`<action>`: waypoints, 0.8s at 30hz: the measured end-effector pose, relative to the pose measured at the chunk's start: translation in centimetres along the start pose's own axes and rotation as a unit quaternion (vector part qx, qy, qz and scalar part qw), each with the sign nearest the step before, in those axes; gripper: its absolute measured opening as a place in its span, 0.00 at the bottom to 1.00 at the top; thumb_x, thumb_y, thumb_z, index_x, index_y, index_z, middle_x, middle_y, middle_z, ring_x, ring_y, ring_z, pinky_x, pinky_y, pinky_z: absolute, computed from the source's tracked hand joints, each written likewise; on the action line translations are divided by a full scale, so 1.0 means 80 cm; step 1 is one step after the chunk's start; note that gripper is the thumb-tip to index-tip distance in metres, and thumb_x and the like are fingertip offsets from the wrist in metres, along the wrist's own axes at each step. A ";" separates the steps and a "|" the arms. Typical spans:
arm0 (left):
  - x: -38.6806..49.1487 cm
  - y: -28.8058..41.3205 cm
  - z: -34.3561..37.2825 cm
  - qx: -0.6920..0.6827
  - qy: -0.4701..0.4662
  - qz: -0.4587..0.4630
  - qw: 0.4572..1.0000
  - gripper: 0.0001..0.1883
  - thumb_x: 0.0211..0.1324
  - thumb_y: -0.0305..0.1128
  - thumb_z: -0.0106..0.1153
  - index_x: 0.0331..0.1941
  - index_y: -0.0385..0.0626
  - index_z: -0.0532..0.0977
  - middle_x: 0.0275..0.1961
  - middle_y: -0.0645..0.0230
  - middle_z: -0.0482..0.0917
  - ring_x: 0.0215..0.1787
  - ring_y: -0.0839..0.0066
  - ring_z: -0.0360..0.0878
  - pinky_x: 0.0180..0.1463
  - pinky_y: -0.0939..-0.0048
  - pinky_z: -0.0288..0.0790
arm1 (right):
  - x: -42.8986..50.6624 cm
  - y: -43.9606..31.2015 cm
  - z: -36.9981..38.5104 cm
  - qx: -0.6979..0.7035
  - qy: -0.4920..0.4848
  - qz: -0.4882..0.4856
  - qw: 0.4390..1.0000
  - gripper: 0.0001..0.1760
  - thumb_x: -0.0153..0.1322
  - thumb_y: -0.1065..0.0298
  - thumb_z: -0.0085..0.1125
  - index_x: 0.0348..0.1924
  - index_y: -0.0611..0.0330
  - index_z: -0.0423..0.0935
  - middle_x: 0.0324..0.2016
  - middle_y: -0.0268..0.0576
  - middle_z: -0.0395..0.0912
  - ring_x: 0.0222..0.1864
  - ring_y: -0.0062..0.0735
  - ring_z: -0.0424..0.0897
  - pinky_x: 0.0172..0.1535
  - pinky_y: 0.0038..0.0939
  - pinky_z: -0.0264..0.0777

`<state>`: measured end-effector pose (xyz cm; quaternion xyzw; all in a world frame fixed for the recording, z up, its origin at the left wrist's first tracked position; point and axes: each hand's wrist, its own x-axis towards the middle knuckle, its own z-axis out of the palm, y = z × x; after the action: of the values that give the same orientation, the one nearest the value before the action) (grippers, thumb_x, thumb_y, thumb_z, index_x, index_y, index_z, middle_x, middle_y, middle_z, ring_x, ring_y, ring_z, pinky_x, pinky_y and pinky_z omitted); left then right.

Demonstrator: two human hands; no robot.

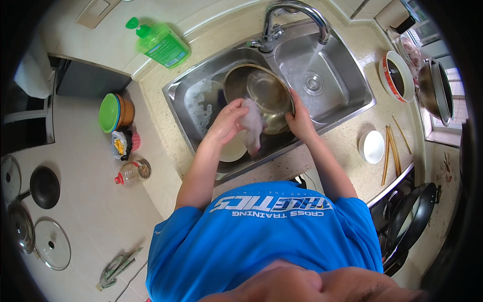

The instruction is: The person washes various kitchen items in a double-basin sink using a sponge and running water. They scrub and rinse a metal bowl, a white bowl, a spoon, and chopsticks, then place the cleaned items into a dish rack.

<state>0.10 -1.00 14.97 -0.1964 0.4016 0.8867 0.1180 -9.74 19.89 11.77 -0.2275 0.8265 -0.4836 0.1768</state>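
Observation:
My right hand [301,120] grips the rim of a metal bowl [236,85], which is tilted above the left basin of a steel double sink [177,90]. In my left hand [229,122] is a pale wet cloth [252,122], hanging down at the bowl's near side. Below, in the left basin, a whitish plate or bowl [233,151] partly shows beside soapy water with foam [198,107]. Water runs from the chrome faucet [296,5] into the right basin [336,81], where the drain strainer is visible.
A green soap bottle [164,45] stands behind the sink. On the right counter are a white bowl [372,147], several chopsticks [394,151], a red-rimmed bowl [407,81] and stacked metal bowls [430,90]. A black wok [419,215] rests on the stove. At left are stacked plastic bowls [109,113] and a bottle [137,171].

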 end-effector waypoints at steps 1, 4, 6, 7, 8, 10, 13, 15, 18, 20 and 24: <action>0.008 -0.007 -0.001 0.060 -0.005 0.034 0.998 0.11 0.58 0.25 0.49 0.46 0.46 0.70 0.42 0.68 0.77 0.41 0.77 0.76 0.43 0.74 0.72 | 0.001 0.008 0.010 0.021 0.012 -0.005 1.000 0.40 0.60 0.83 0.46 0.66 0.62 0.49 0.54 0.60 0.67 0.57 0.52 0.69 0.58 0.36 0.63; 0.050 -0.065 -0.006 0.303 -0.009 0.106 0.947 0.10 0.55 0.23 0.47 0.41 0.45 0.72 0.41 0.67 0.76 0.44 0.71 0.73 0.49 0.69 0.68 | 0.011 0.053 0.043 0.125 0.005 0.047 0.991 0.38 0.61 0.81 0.46 0.65 0.61 0.50 0.51 0.55 0.69 0.54 0.48 0.72 0.56 0.35 0.66; 0.091 -0.114 -0.020 0.485 0.014 0.284 0.827 0.12 0.50 0.22 0.49 0.40 0.46 0.72 0.44 0.64 0.74 0.46 0.66 0.72 0.50 0.68 0.66 | 0.021 0.068 0.050 0.244 -0.048 0.152 0.957 0.36 0.61 0.80 0.45 0.64 0.60 0.52 0.48 0.51 0.70 0.52 0.45 0.73 0.50 0.38 0.72; 0.103 -0.116 -0.018 0.563 0.030 0.366 0.741 0.12 0.48 0.22 0.51 0.39 0.47 0.72 0.45 0.63 0.74 0.48 0.63 0.71 0.51 0.67 0.66 | 0.024 0.053 0.048 0.295 -0.067 0.199 0.932 0.35 0.62 0.80 0.44 0.64 0.59 0.52 0.47 0.50 0.71 0.51 0.44 0.74 0.47 0.40 0.75; 0.115 -0.114 -0.018 0.599 0.033 0.360 0.715 0.13 0.47 0.23 0.51 0.40 0.48 0.73 0.47 0.63 0.73 0.50 0.62 0.70 0.52 0.66 0.65 | 0.018 0.037 0.048 0.340 -0.076 0.232 0.908 0.35 0.62 0.80 0.44 0.63 0.58 0.53 0.46 0.48 0.71 0.49 0.43 0.74 0.43 0.42 0.78; 0.124 -0.098 -0.006 0.667 0.038 0.339 0.663 0.14 0.47 0.26 0.51 0.40 0.51 0.73 0.50 0.62 0.71 0.55 0.60 0.67 0.55 0.62 0.63 | 0.006 0.020 0.051 0.396 -0.091 0.287 0.867 0.33 0.62 0.80 0.42 0.61 0.55 0.53 0.46 0.47 0.70 0.47 0.45 0.76 0.29 0.47 0.83; 0.139 -0.065 -0.034 0.773 0.014 0.378 0.508 0.12 0.52 0.31 0.48 0.42 0.55 0.73 0.53 0.65 0.70 0.59 0.64 0.66 0.56 0.60 0.63 | -0.004 0.015 0.049 0.393 -0.104 0.318 0.857 0.32 0.62 0.80 0.43 0.61 0.55 0.54 0.48 0.48 0.68 0.45 0.45 0.77 0.31 0.45 0.83; 0.137 -0.049 -0.052 0.809 0.049 0.347 0.472 0.14 0.56 0.33 0.43 0.45 0.58 0.73 0.54 0.70 0.70 0.61 0.68 0.64 0.55 0.59 0.62 | -0.011 0.019 0.060 0.386 -0.043 0.292 0.874 0.31 0.63 0.80 0.42 0.60 0.56 0.55 0.48 0.49 0.68 0.43 0.46 0.79 0.29 0.45 0.83; 0.121 -0.034 -0.072 0.842 0.137 0.301 0.426 0.15 0.55 0.34 0.46 0.47 0.56 0.73 0.52 0.71 0.71 0.59 0.68 0.65 0.54 0.61 0.61 | -0.016 -0.014 0.053 0.364 0.031 0.298 0.882 0.33 0.62 0.82 0.43 0.61 0.59 0.55 0.50 0.49 0.69 0.47 0.43 0.77 0.38 0.39 0.82; 0.105 -0.043 -0.069 0.846 0.181 0.245 0.438 0.15 0.53 0.35 0.49 0.47 0.55 0.73 0.52 0.71 0.72 0.57 0.67 0.65 0.53 0.61 0.61 | -0.012 0.036 0.074 0.275 0.090 0.142 0.947 0.35 0.61 0.83 0.44 0.63 0.59 0.55 0.51 0.48 0.68 0.49 0.39 0.75 0.45 0.33 0.75; 0.061 -0.095 -0.043 0.786 0.254 0.178 0.535 0.15 0.51 0.38 0.55 0.44 0.51 0.75 0.49 0.66 0.73 0.52 0.64 0.68 0.51 0.58 0.62 | -0.001 0.023 0.083 0.234 0.153 0.042 0.959 0.39 0.60 0.84 0.45 0.65 0.60 0.54 0.51 0.47 0.70 0.52 0.32 0.72 0.55 0.26 0.64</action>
<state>-0.65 1.56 5.68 -0.1658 0.9766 0.1302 -0.0420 -6.67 15.94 7.00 -0.0687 0.7163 -0.6845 0.1169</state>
